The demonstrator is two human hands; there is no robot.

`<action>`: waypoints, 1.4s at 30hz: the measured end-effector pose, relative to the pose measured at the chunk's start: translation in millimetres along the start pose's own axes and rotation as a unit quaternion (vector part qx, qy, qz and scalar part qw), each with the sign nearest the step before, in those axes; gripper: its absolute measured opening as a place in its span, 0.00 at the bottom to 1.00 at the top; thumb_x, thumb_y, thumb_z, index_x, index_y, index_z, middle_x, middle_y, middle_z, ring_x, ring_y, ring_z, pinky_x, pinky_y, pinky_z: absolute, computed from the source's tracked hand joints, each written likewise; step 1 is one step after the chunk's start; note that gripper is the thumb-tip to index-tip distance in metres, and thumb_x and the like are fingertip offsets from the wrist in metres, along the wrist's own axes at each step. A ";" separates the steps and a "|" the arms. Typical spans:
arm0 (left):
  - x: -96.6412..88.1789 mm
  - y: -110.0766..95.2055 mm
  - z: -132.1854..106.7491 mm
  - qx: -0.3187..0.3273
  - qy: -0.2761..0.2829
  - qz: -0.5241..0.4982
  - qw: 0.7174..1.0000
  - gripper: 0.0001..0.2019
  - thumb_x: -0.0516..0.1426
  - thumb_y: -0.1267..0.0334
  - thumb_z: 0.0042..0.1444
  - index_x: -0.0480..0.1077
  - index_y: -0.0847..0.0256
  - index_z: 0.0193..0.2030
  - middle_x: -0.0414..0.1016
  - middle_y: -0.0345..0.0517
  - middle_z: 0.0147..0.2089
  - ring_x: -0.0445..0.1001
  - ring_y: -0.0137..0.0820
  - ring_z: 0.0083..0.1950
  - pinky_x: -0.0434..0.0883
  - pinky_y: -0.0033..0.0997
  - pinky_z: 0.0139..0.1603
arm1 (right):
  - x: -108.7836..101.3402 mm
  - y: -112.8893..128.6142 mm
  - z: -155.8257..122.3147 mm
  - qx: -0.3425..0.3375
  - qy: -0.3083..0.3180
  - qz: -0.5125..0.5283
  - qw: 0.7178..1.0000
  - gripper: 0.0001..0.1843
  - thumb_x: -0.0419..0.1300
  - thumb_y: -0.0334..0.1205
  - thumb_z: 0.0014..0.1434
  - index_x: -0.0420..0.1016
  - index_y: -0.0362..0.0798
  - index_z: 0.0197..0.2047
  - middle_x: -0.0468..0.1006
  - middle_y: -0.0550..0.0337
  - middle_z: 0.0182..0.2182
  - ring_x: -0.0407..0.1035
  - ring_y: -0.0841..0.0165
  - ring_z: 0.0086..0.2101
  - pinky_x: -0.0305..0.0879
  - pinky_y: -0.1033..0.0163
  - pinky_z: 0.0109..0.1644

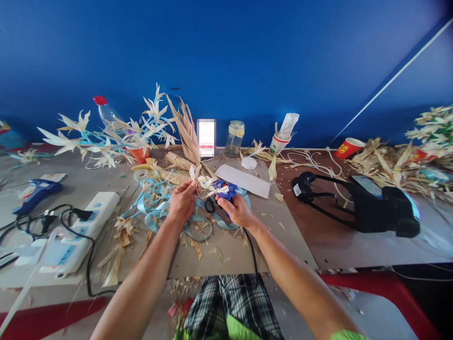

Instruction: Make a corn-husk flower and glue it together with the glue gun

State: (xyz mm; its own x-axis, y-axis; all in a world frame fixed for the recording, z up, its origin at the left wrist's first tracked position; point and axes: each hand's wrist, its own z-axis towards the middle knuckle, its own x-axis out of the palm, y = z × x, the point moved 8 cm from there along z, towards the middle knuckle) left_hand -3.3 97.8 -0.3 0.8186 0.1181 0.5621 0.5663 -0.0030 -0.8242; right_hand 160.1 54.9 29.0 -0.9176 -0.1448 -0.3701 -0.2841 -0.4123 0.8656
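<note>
My left hand (183,200) is closed in a pinch on a pale corn husk piece (192,174) above the middle of the table. My right hand (238,208) is wrapped round a blue glue gun (228,189), and a black cord hangs down below that hand. The gun's front end is near my left fingers, partly hidden by pale husk strips (208,182). Under and around my hands lies light blue ribbon (148,212) in loose loops. Husk scraps (196,248) are scattered on the table. Behind my left hand lie corn cobs (179,161).
Husk flowers on blue stems (106,137) stand at the back left. A power strip (88,226) and another blue glue gun (44,191) lie left. A jar (235,138), a white card (243,180) and a paper cup (279,143) are behind; a black headset (368,212) lies right.
</note>
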 end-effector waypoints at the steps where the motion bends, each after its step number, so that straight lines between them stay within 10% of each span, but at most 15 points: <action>1: -0.6 0.0 0.4 0.001 -0.001 0.000 1.000 0.11 0.68 0.63 0.37 0.73 0.65 0.26 0.71 0.39 0.24 0.67 0.22 0.25 0.61 0.25 0.29 | 0.1 0.4 -0.3 0.000 0.000 -0.001 1.000 0.17 0.51 0.51 0.61 0.72 0.47 0.34 0.74 0.59 0.29 0.68 0.67 0.32 0.64 0.63 0.39; 42: -3.4 -1.4 1.0 0.001 -0.014 -0.004 1.000 0.12 0.69 0.65 0.35 0.73 0.64 0.26 0.72 0.39 0.25 0.68 0.21 0.25 0.65 0.24 0.31 | -15.8 -6.8 -1.2 0.041 -0.070 0.056 0.995 0.21 0.53 0.55 0.58 0.71 0.45 0.41 0.74 0.57 0.33 0.68 0.66 0.34 0.65 0.62 0.40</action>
State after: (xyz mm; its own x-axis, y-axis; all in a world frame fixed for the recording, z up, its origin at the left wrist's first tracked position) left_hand -7.0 98.4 -1.1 0.8115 0.1464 0.5657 0.5718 0.0001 -0.8204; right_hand 176.8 59.0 28.5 -0.9728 -0.0562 -0.2247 -0.1949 -0.3259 0.9251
